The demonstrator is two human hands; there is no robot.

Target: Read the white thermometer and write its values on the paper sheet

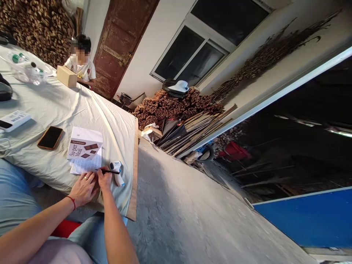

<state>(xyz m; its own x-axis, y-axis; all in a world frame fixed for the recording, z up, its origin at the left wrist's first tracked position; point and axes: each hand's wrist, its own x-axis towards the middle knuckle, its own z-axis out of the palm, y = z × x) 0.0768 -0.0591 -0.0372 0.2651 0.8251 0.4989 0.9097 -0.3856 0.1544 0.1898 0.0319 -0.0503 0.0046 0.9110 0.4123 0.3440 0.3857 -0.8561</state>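
One pen (113, 172), one phone (50, 138), one thermometer (115, 166) show.

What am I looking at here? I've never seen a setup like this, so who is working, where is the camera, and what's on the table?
There is no machine: a person works with two bare hands. The single picture comes from a camera worn on that person's head, looking forward and down; the view is tilted.

The right hand holds a dark pen. The left hand, wearing a ring, rests beside it, near the paper.

A white box partly hides the paper. Also on the cloth-covered table are a phone and what looks like a handheld thermometer. Another person is beyond the table, near a cardboard box.
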